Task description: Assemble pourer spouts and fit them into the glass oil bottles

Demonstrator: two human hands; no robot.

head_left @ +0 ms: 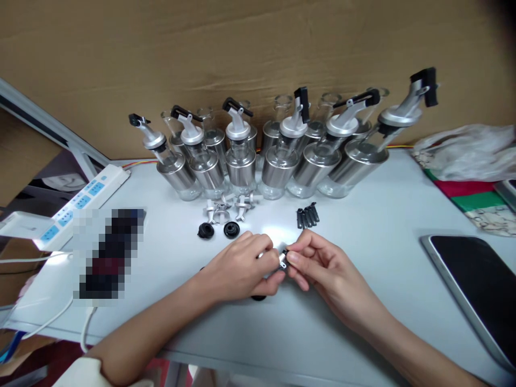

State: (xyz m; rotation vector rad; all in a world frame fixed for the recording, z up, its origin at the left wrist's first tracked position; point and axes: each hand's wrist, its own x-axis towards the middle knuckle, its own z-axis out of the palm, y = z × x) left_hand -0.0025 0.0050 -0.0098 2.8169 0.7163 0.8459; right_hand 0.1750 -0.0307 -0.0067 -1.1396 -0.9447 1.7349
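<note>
Here, over a pale table [374, 236] (cardboard [250, 48] behind), left hand [244, 266] and right hand [328, 269] both pinching what looks like a spout [282, 262].

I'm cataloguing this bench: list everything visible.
Bottles: about 12, silver, back
Pourers: 6, silver/black, front bottles
Spouts: several, silver, centre
Caps: 2+, black, centre
Levers: about 5, black, centre
Part: 1, silver, between hands
Power strip: 1, white, left
Charger: 1, white, left
Cables: several, white, left
Blurred device: 1, dark, left
Phone: 1, black, right
Bag: 1, clear, right
Cloth: 1, multicoloured, right
Table: 1, pale, below
Left hand, right hand: bare, centre
</note>
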